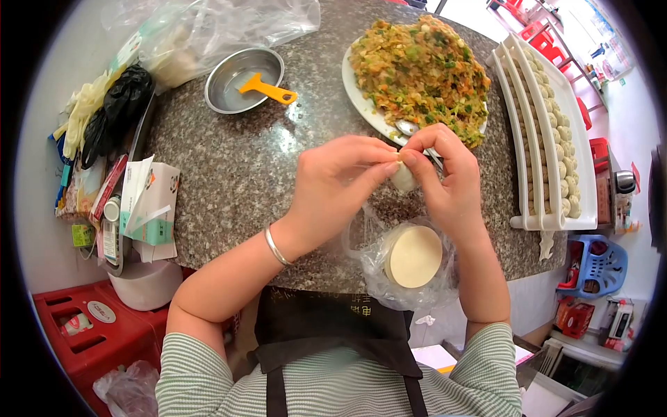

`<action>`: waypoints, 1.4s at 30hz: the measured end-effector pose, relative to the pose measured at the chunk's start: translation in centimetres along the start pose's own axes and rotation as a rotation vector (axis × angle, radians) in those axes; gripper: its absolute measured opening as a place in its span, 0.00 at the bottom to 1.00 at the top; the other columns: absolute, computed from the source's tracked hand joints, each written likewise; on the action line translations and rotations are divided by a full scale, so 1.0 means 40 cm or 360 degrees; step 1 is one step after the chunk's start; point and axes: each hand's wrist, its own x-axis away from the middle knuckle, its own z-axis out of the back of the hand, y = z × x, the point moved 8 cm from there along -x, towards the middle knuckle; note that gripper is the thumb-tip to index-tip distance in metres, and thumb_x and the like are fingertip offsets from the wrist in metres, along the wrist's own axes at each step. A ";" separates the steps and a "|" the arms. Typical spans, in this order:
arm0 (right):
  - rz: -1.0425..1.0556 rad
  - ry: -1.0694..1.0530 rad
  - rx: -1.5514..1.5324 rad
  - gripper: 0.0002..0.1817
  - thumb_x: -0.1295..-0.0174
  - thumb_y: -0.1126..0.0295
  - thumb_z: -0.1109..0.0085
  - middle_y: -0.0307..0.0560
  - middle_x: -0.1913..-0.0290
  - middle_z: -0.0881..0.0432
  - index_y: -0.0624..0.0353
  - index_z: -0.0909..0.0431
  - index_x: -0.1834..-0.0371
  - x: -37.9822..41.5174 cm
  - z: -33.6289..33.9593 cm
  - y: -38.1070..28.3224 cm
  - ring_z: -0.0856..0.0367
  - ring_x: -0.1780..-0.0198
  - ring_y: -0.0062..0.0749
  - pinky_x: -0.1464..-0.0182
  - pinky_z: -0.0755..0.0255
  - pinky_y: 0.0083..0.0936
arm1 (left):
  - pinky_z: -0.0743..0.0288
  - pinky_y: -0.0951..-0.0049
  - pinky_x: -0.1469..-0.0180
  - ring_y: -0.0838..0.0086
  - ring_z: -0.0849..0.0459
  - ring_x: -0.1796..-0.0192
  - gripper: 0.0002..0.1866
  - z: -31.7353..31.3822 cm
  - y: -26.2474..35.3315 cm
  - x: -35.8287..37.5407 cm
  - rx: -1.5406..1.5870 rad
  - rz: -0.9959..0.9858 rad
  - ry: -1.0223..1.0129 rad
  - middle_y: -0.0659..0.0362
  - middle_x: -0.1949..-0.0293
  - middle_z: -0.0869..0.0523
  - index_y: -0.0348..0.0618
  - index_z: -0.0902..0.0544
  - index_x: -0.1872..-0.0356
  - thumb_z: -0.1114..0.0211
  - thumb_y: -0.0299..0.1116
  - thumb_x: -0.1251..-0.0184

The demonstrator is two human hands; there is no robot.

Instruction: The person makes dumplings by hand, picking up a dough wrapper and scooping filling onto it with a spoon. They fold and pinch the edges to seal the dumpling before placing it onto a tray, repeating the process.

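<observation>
A pale dumpling (404,179) hangs between my two hands over the granite counter. My left hand (345,179) pinches its top edge with thumb and forefinger. From the other side, my right hand (445,172) presses the same edge, its fingertips almost meeting the left ones. Just below lies a stack of round dumpling wrappers (415,256) in a clear plastic bag (379,273). Beyond my hands, a white plate (358,92) bears a heap of chopped vegetable filling (424,69). A metal spoon (408,128) rests at the plate's near side, partly hidden by my right hand.
Stacked white trays (549,221) with rows of dumplings (564,149) stand at the right. A metal bowl (226,87) with an orange-handled tool (267,89) sits at the upper left. A tissue box (154,201), black bag (125,97) and gloves (87,104) line the left edge.
</observation>
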 end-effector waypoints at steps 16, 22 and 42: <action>-0.0210 -0.0042 -0.0156 0.03 0.38 0.77 0.40 0.49 0.66 0.21 0.65 0.22 0.63 -0.001 -0.002 0.008 0.20 0.61 0.34 0.57 0.28 0.26 | 0.20 0.75 0.54 0.76 0.16 0.56 0.05 -0.004 -0.011 -0.005 0.0187 0.0116 -0.0057 0.57 0.60 0.14 0.33 0.14 0.62 0.33 0.19 0.37; -0.0090 -0.0027 -0.0054 0.03 0.36 0.76 0.40 0.43 0.65 0.22 0.64 0.23 0.64 0.004 -0.010 0.006 0.24 0.61 0.25 0.56 0.31 0.21 | 0.20 0.75 0.54 0.76 0.16 0.57 0.04 -0.001 -0.007 -0.001 0.0202 0.0116 0.0021 0.57 0.60 0.15 0.34 0.14 0.63 0.33 0.18 0.38; -0.0049 0.0067 -0.0160 0.04 0.38 0.76 0.40 0.48 0.66 0.22 0.64 0.24 0.64 0.000 -0.024 0.010 0.22 0.61 0.33 0.56 0.29 0.27 | 0.23 0.76 0.50 0.81 0.18 0.52 0.07 -0.034 -0.084 0.019 0.1033 0.0693 -0.0040 0.62 0.56 0.16 0.40 0.20 0.53 0.37 0.28 0.28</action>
